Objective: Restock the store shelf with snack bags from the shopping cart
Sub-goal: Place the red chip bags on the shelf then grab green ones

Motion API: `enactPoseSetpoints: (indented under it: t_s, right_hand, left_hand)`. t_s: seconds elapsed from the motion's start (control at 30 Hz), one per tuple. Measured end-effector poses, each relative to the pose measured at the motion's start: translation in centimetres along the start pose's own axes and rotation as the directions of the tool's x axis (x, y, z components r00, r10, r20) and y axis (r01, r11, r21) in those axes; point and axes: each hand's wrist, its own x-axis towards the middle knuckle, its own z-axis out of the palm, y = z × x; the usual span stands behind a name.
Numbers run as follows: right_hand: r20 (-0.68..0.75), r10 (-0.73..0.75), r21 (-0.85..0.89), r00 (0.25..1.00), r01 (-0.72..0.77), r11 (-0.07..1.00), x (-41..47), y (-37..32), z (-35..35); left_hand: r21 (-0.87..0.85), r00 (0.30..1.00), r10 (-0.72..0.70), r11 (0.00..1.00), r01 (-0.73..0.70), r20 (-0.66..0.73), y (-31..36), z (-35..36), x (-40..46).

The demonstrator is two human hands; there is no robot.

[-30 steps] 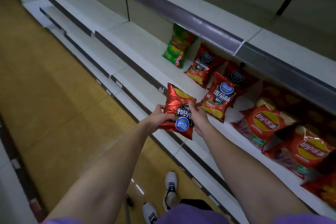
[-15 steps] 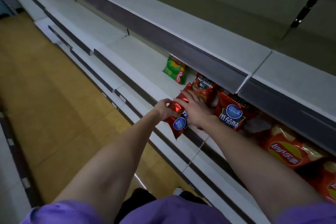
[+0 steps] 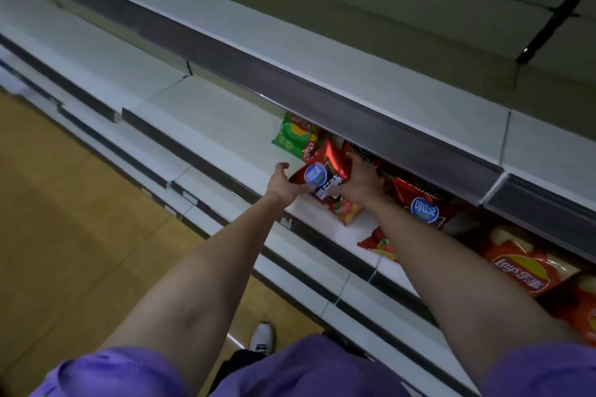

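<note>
Red foil snack bag with a round blue logo sits tilted on the white metal store shelf, just beside a green crinkled chip bag that leans at the back. Both hands are on it, close together but not touching each other. The left hand cups the bag's lower left edge from below, with the thumb spread wide and the fingers largely hidden under the foil, so the grip cannot be judged fully. The right hand lies over the bag's right side, fingers bent around its upper edge and reaching under the grey shelf lip above. To the right, a dark red chip bag with a blue oval logo lies partly under the right forearm, and an orange-red Lay's bag rests further along the same shelf.
</note>
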Motion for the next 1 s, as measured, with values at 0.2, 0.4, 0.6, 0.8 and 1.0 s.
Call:
enactPoseSetpoints:
  t_s: [0.2, 0.4, 0.6, 0.8, 1.0]
  right_hand:
    - [-0.050, 0.334, 0.570, 0.941, -0.248, 0.784, -2.1, 1.2, 0.5]
    - [0.170, 0.507, 0.671, 0.845, -0.476, 0.568, -3.7, 2.5, 2.2]
    - [0.169, 0.578, 0.588, 0.798, -0.552, 0.591, -3.6, 2.9, 2.3]
    - [0.094, 0.617, 0.520, 0.781, -0.567, 0.639, -2.9, 2.6, 3.0]
    - [0.045, 0.609, 0.483, 0.792, -0.551, 0.681, -2.4, 3.3, 4.1]
  left_hand:
    - [-0.110, 0.977, 0.020, 0.994, 0.003, 0.211, 1.3, 0.8, 2.4]
    - [-0.015, 0.914, 0.042, 0.999, -0.039, 0.404, 1.8, 3.2, 2.8]
    - [0.013, 0.899, 0.067, 0.997, -0.081, 0.433, 2.1, 4.5, 3.7]
    - [0.058, 0.944, 0.066, 0.994, -0.089, 0.323, 1.6, 6.8, 4.8]
    - [0.091, 0.949, 0.072, 0.990, -0.105, 0.306, -0.6, 7.7, 7.9]
